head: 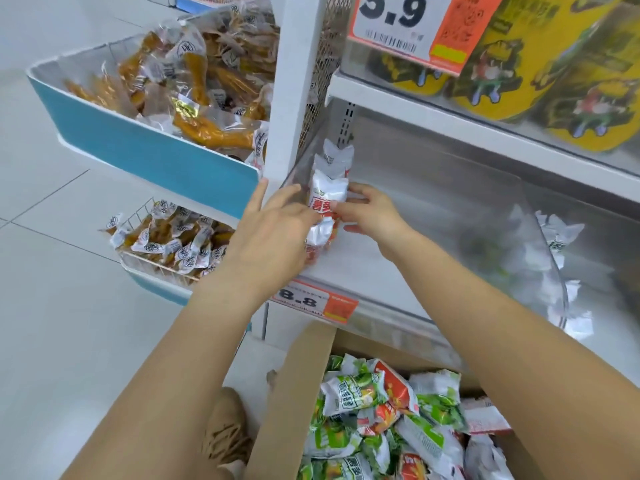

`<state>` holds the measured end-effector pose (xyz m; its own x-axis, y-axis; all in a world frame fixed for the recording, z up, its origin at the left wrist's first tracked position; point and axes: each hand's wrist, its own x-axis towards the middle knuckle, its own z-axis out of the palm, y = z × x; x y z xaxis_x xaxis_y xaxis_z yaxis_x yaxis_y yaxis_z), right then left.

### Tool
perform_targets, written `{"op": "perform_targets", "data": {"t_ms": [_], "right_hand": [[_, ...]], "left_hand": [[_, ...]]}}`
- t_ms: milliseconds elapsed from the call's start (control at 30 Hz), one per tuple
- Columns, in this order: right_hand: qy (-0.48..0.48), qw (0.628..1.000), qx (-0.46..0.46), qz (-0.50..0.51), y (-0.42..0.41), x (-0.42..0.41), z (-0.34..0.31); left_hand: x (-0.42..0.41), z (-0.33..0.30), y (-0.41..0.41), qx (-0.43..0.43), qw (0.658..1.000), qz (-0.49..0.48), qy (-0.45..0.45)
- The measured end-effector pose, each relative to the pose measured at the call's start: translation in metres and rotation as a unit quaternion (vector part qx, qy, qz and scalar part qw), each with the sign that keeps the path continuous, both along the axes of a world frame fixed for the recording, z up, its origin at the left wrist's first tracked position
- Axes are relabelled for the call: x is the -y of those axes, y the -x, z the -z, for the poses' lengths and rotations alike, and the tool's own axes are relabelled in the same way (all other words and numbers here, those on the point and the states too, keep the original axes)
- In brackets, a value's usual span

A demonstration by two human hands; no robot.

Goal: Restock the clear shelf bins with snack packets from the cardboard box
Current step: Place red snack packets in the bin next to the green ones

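A row of white and red snack packets (pixel 329 190) stands on edge against the left wall of a clear shelf bin (pixel 450 216). My left hand (pixel 273 233) presses against the row's front and left side, fingers mostly straight. My right hand (pixel 370 211) pinches the front packet from the right with thumb and fingers. Below, an open cardboard box (pixel 294 393) holds several green, white and red packets (pixel 377 410).
A neighbouring clear bin (pixel 561 258) to the right holds white packets. Left of the white shelf post (pixel 294 84) hang blue-fronted bins (pixel 145 150) of yellow-brown packets. Yellow bags (pixel 519 64) sit on the upper shelf. An orange price tag (pixel 315 301) marks the shelf edge. A shoe (pixel 228 434) is on the tiled floor.
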<state>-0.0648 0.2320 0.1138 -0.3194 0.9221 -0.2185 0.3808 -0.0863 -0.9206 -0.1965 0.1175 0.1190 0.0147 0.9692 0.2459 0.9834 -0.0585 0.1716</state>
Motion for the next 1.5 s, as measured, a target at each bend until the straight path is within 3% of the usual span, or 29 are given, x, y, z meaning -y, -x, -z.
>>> {"op": "perform_targets", "data": {"t_ms": [133,300,400,567,667,733,833,967,1033,1200,1333,1500], "right_hand": [[0.052,0.998,-0.035,-0.019,-0.003,0.004,0.005],[0.119,0.992,0.000,-0.031,-0.006,0.015,0.011],[0.160,0.986,0.004,-0.058,0.003,0.023,0.010],[0.171,0.982,0.020,-0.080,0.011,0.029,0.008],[0.138,0.986,0.061,-0.068,0.001,0.029,0.003],[0.002,0.982,0.168,-0.086,-0.010,0.027,0.002],[-0.238,0.891,0.320,-0.214,-0.019,0.029,0.000],[-0.366,0.763,0.385,-0.368,-0.006,0.037,0.008],[-0.414,0.738,0.387,-0.366,0.001,0.039,0.010],[-0.325,0.860,0.307,-0.247,0.000,0.036,0.015],[-0.264,0.915,0.289,-0.100,0.001,0.032,0.015],[0.000,0.986,0.144,-0.087,0.013,0.034,0.015]], "left_hand": [[-0.001,0.004,0.001,-0.001,0.999,-0.012,-0.046],[0.012,-0.009,0.004,0.140,0.974,-0.137,-0.114],[0.016,-0.008,0.011,0.134,0.968,-0.206,-0.059],[0.015,0.003,0.017,0.114,0.974,-0.188,0.052],[0.013,0.001,0.018,0.129,0.974,-0.181,0.043],[0.012,0.000,0.019,0.127,0.974,-0.182,0.043],[0.011,0.003,0.019,0.122,0.974,-0.187,0.042],[0.011,0.004,0.019,0.130,0.973,-0.187,0.042],[0.012,0.004,0.019,0.130,0.973,-0.185,0.042],[0.012,0.003,0.021,0.131,0.975,-0.174,0.045],[0.011,0.003,0.021,0.133,0.976,-0.169,0.042],[0.010,0.004,0.021,0.131,0.975,-0.175,0.035]]}}
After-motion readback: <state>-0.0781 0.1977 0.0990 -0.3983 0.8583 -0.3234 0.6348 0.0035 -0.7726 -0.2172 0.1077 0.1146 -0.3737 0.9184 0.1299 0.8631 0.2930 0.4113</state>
